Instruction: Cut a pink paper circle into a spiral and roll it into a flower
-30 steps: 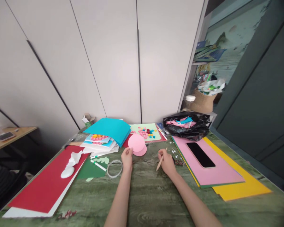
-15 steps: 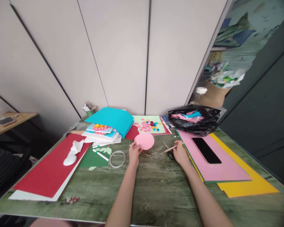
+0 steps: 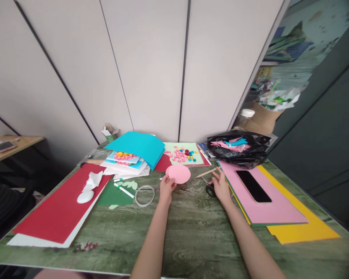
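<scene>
My left hand (image 3: pixel 168 189) pinches the lower left edge of a pink paper circle (image 3: pixel 179 174), holding it above the table. A second pink edge shows at its left, so there may be more than one layer. On the right, my right hand (image 3: pixel 220 185) has its fingers apart, over a pair of dark-handled scissors (image 3: pixel 210 190). Its thumb is close to the scissor handles; whether they touch I cannot tell. A wooden pencil (image 3: pixel 206 173) lies just beyond, its right end by my fingertips.
A phone (image 3: pixel 253 186) rests on pink sheets (image 3: pixel 282 211) at right. Behind are a black bag (image 3: pixel 238 155) of paper scraps and a pale sheet (image 3: pixel 178 146) with small coloured balls. Leftward lie a tape roll (image 3: pixel 144 195), markers (image 3: pixel 124 190), blue card (image 3: pixel 136 147) and red paper (image 3: pixel 61 209).
My right hand has let go of the pencil, which now lies farther forward and left. Its fingers have spread by the scissors. The left hand still holds the pink circle, almost unmoved.
</scene>
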The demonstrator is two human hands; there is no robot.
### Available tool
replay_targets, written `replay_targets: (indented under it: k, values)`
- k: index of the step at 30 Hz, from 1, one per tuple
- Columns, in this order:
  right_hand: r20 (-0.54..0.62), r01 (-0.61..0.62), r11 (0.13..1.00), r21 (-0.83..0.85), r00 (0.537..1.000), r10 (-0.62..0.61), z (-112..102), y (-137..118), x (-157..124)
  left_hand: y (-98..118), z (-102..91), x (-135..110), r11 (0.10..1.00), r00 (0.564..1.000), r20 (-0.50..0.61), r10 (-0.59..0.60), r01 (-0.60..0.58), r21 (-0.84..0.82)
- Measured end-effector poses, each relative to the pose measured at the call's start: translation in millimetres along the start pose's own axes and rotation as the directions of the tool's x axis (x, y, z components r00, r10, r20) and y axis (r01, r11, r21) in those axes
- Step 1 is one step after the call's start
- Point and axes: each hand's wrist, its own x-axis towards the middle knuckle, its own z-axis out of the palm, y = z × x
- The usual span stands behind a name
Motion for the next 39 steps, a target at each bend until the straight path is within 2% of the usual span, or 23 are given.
replay_targets:
  k: [5, 10, 17, 20, 23, 28, 33, 36, 39]
  values:
    - [0.061, 0.045, 0.998, -0.054, 0.997, -0.042, 4.2, 0.0, 0.4, 1.0, 0.0, -0.7, 1.0, 1.0, -0.001, -0.002, 0.002, 0.0]
    - [0.109, 0.081, 0.967, -0.24, 0.992, -0.056, -0.9, -10.5, -4.3, 1.6, 0.0, -1.6, 1.0, 1.0, -0.003, -0.002, 0.002, -0.002]
    - [0.112, 0.012, 0.855, -0.519, 0.992, 0.054, -16.7, -25.9, -22.7, 4.4, -0.4, -0.4, 1.0, 0.998, -0.056, 0.003, -0.004, -0.009]
    - [0.111, -0.019, 0.817, -0.576, 0.989, 0.102, -20.6, -28.7, -26.4, 4.0, -0.3, -0.2, 1.0, 0.997, -0.07, 0.018, -0.018, -0.002]
    - [0.129, -0.039, 0.816, -0.577, 0.982, 0.139, -23.0, -30.8, -26.2, 2.0, -0.2, 0.1, 0.999, 0.997, -0.066, 0.035, -0.034, 0.013]
    - [0.198, -0.063, 0.898, -0.436, 0.966, 0.165, -24.6, -34.9, -23.7, -2.4, 0.5, 1.0, 0.996, 0.995, -0.055, 0.08, -0.077, 0.047]
    - [0.244, -0.128, 0.986, -0.108, 0.958, 0.152, -17.7, -41.3, -21.5, -6.0, 2.8, -1.1, 0.977, 0.98, -0.008, 0.199, -0.197, 0.085]
    - [0.259, -0.223, 0.966, 0.132, 0.948, 0.184, -6.9, -44.5, -22.5, -7.4, 5.2, -3.5, 0.96, 0.966, 0.044, 0.254, -0.257, 0.106]
    - [0.321, -0.341, 0.856, 0.388, 0.921, 0.222, 6.3, -45.4, -25.8, -7.6, 7.7, -4.9, 0.967, 0.972, 0.04, 0.231, -0.234, 0.104]
